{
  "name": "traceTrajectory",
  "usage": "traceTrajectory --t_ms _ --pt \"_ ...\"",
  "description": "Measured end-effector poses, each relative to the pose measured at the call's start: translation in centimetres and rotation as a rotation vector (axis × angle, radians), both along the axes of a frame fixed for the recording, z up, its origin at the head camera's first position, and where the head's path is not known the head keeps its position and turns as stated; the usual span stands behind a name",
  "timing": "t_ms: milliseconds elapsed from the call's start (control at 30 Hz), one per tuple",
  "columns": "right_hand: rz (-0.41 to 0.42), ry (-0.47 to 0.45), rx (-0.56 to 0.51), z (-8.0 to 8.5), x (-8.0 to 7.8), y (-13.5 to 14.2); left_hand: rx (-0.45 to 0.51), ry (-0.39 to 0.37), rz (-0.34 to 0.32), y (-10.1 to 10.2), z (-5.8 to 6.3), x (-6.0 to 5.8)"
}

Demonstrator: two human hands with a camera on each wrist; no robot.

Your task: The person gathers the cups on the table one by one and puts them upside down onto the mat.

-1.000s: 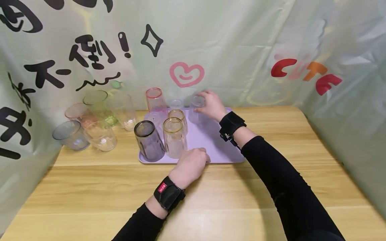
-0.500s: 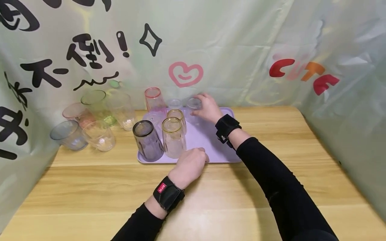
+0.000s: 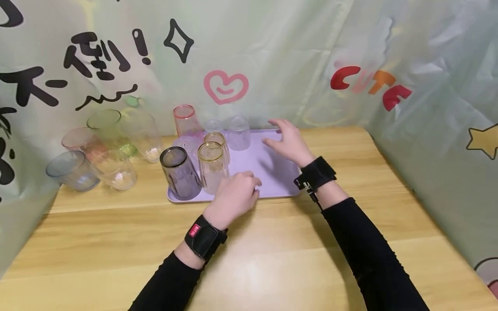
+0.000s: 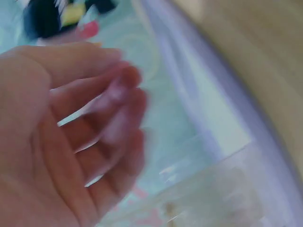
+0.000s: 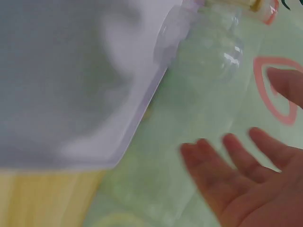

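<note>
My right hand (image 3: 289, 142) hovers over the right half of the lilac tray (image 3: 249, 166), fingers spread and holding nothing. To its left, apart from it, a small clear glass (image 3: 239, 134) stands at the tray's back edge. My left hand (image 3: 233, 196) is at the tray's front edge with loosely bent fingers. Its palm is bare in the left wrist view. Beside it stands a clear glass with a yellow rim (image 3: 212, 172), with a similar one (image 3: 222, 144) behind. A dark grey glass (image 3: 180, 179) and a tall pink glass (image 3: 188, 123) are further left. The tray's glasses look upside down.
Left of the tray, several glasses cluster on the wooden table (image 3: 249, 259): a blue one (image 3: 78, 172), a pink one (image 3: 87, 144), a green one (image 3: 109, 129) and clear ones (image 3: 116, 170). A printed cloth (image 3: 272, 65) hangs close behind the table.
My right hand has let go of the small clear glass and moved right, after shifting that glass left beside another. My left hand has risen slightly from the tray's front edge. The view has turned right.
</note>
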State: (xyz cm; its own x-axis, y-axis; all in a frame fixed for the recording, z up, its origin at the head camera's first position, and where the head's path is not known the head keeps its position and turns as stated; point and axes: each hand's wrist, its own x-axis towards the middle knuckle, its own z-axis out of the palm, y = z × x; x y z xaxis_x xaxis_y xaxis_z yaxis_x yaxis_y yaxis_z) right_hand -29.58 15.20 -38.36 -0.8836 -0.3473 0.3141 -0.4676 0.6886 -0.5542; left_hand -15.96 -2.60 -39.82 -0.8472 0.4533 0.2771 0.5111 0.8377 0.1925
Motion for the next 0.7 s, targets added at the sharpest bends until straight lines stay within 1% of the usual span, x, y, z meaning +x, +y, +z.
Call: traceTrajectory --t_ms 67,133,233,333,433,500,600,700 --pt "-0.030 -0.051 0.036 -0.2 0.9 1.3 0.070 0.063 0.010 -0.5 1.3 0.0" --pt "-0.065 -0.110 0.072 -0.6 1.6 2.5 0.146 0.153 0.008 -1.1 2.6 0.2" --pt "-0.146 -0.193 0.162 -1.5 2.5 4.0 0.262 0.293 0.015 -2.4 4.7 0.7" --pt "-0.212 -0.229 0.241 -2.3 2.8 5.0 0.361 0.432 0.053 -4.1 6.3 1.0" --pt "-0.239 -0.240 0.288 -3.0 2.8 5.8 0.464 0.535 0.103 -6.2 7.5 1.1" --pt "-0.239 -0.247 0.299 -3.2 2.8 6.3 0.539 0.596 0.145 -7.8 8.0 1.0" --pt "-0.228 -0.266 0.297 -3.3 2.9 6.6 0.688 0.707 0.233 -10.2 8.7 0.7" --pt "-0.193 -0.324 0.254 -3.5 2.7 6.4 0.866 0.809 0.367 -12.0 9.2 0.7"
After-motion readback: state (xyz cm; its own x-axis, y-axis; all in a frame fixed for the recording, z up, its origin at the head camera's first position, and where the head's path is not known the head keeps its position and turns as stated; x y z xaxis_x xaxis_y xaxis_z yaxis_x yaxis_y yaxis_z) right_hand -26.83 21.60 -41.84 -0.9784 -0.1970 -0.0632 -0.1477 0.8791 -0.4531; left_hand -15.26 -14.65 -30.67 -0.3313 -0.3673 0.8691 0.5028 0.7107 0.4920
